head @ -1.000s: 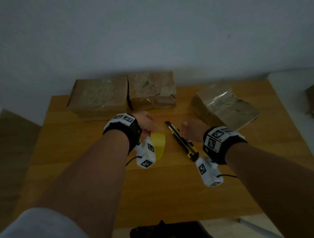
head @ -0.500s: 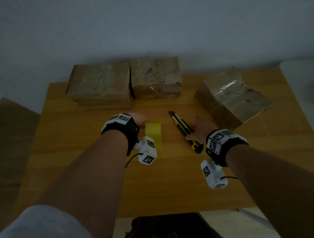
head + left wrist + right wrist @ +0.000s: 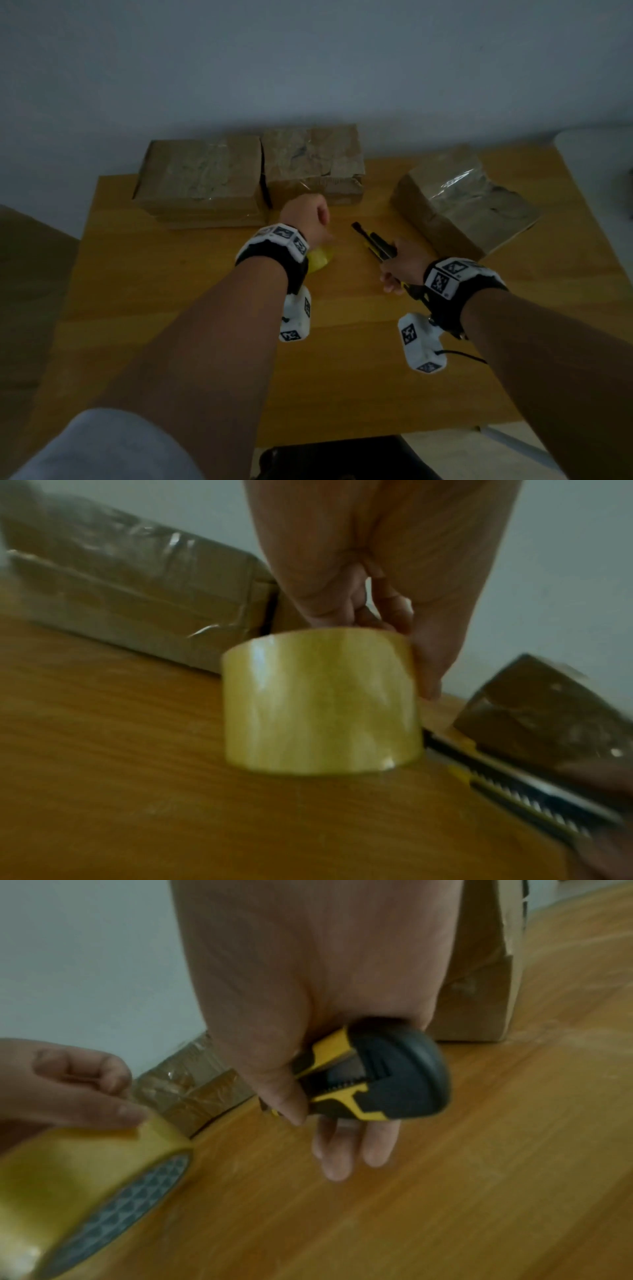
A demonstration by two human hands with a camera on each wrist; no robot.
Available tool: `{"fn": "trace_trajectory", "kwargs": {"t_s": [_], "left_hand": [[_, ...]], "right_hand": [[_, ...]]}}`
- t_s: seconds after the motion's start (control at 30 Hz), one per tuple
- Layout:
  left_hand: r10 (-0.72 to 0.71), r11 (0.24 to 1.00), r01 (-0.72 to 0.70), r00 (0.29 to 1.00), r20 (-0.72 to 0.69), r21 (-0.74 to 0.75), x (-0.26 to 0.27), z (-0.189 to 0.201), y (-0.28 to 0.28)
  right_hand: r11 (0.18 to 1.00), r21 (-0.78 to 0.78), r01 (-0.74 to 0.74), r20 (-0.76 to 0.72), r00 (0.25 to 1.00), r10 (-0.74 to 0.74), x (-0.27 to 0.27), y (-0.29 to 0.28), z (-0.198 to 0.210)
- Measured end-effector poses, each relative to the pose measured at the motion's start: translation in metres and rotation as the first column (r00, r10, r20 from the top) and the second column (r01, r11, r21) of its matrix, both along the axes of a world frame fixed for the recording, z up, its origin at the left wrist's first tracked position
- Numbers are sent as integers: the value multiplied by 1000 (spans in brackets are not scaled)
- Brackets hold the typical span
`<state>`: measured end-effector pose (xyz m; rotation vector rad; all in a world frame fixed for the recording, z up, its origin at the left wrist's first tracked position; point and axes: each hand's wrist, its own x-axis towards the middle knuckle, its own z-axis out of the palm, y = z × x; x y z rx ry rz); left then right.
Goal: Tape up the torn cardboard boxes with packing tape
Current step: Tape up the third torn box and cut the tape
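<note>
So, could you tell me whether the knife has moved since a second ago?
Yes: the knife, lying flat earlier, is now lifted off the table, gripped by the right hand.

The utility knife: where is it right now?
In the head view the utility knife is right of centre on the wooden table, held in the right hand, in front of the angled right-hand box.

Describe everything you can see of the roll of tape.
The roll of tape is wide and glossy, translucent yellow in colour. The right wrist view shows a grey patterned core inside it. It stands on its edge on the wooden table, in front of the cardboard boxes and left of the knife. The left hand holds it from above, fingers at its top and far side.
</note>
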<state>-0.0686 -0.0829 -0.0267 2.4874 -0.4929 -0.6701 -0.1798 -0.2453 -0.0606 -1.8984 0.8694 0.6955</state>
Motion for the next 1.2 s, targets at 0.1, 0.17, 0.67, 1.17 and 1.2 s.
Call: {"fn": "trace_trajectory", "kwargs": {"t_s": [0.1, 0.17, 0.67, 1.17, 1.2], "left_hand": [[-88, 989, 94, 995, -54, 117, -8, -9, -9], [-124, 973, 154, 977, -171, 173, -11, -18, -11], [229, 863, -474, 675, -701, -174, -7, 9, -34], [265, 854, -508, 603, -753, -107, -4, 13, -36], [265, 856, -507, 598, -756, -101, -4, 13, -36]], "right_hand": [[994, 104, 33, 40, 998, -38, -3, -6, 13], [997, 75, -13, 51, 999, 9, -5, -12, 19], [935, 341, 93, 187, 968, -165, 9, -5, 61], [909, 413, 50, -8, 999, -51, -2, -16, 80], [910, 414, 28, -4, 1000, -29, -3, -16, 81]]}}
